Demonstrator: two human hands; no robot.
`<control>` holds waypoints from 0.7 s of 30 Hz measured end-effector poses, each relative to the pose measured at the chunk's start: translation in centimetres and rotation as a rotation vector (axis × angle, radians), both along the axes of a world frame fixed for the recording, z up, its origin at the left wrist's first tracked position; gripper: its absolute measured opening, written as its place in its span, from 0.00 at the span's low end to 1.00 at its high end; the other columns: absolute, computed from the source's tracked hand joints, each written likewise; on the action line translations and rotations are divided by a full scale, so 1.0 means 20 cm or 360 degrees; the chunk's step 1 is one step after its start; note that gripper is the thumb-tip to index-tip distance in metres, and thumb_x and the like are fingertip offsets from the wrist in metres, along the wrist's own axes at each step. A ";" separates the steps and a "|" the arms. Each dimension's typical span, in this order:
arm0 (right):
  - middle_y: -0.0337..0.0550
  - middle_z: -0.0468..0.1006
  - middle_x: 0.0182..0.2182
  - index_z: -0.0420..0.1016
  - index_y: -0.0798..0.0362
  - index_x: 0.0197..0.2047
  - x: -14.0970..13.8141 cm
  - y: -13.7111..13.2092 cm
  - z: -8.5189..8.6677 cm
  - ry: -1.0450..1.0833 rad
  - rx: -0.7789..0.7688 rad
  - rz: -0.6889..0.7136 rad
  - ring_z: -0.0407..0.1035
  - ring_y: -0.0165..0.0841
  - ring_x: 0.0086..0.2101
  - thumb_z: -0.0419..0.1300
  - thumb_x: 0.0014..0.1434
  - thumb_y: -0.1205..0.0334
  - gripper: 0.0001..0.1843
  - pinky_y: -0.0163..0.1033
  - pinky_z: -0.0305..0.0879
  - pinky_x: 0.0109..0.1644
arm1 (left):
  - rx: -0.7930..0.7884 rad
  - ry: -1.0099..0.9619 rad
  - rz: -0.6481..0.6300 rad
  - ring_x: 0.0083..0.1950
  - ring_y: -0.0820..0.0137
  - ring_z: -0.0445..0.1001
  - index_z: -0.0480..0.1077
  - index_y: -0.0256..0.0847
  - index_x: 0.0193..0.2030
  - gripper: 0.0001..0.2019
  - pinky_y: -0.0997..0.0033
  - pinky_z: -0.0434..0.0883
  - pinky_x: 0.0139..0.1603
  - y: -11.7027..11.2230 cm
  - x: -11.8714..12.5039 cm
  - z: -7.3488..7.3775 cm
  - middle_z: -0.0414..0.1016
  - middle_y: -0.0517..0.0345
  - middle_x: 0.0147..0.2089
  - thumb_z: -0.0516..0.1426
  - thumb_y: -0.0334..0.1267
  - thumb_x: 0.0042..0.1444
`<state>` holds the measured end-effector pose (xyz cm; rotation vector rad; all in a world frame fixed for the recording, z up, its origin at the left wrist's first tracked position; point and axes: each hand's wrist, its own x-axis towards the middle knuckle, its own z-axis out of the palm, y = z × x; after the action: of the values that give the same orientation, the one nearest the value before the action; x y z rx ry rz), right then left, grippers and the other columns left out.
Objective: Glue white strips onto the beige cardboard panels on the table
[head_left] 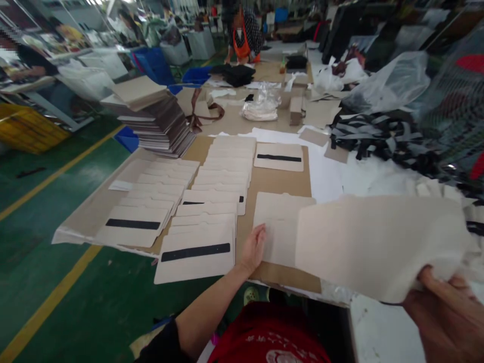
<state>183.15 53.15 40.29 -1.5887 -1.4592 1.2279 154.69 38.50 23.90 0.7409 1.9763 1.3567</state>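
Observation:
My right hand (446, 292) grips the lower right corner of a large cream sheet (378, 242), thumb on top. The sheet is raised and slightly bent, its left end overlapping a cream panel (285, 217) on the table. At that panel's left edge, my left hand (255, 247) has its fingers together and closed on the edge; the fingertips are partly blurred. Left of it, overlapping cream panels with black strips (196, 267) lie in a row. Another row of cream panels (132, 234) runs farther left. One more strip panel (280, 157) lies alone behind.
A tall stack of boards (159, 121) stands at the back left of the table. Black and grey straps (378, 133) are heaped at the right, near a clear plastic bag (393, 83). Across the table, a person in an orange apron (242, 43) leans over.

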 end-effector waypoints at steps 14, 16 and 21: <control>0.42 0.83 0.45 0.77 0.45 0.53 0.08 -0.58 -0.87 0.0554 -0.0969 0.0087 0.77 0.46 0.45 0.73 0.44 0.47 0.32 0.46 0.76 0.46 | -0.0099 -0.1023 -0.0010 0.53 0.56 0.78 0.73 0.34 0.55 0.29 0.58 0.73 0.55 -0.51 0.19 0.07 0.81 0.47 0.50 0.61 0.55 0.55; 0.43 0.83 0.46 0.77 0.47 0.53 0.08 -0.59 -0.84 0.0626 -0.0937 0.0093 0.77 0.46 0.46 0.73 0.45 0.48 0.31 0.47 0.75 0.50 | -0.0201 -0.0889 -0.0045 0.48 0.56 0.79 0.72 0.33 0.54 0.26 0.61 0.74 0.48 -0.52 0.20 0.04 0.83 0.50 0.45 0.61 0.48 0.53; 0.44 0.83 0.43 0.78 0.49 0.50 0.08 -0.57 -0.76 0.0849 -0.0871 0.0118 0.77 0.47 0.45 0.72 0.48 0.50 0.27 0.50 0.73 0.53 | -0.0224 -0.0686 -0.0146 0.48 0.56 0.80 0.72 0.36 0.53 0.24 0.60 0.74 0.49 -0.50 0.20 -0.05 0.83 0.53 0.44 0.57 0.48 0.52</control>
<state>184.84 41.84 25.08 -1.3664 -0.8868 2.0292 158.77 28.41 22.94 0.4240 1.6530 1.1913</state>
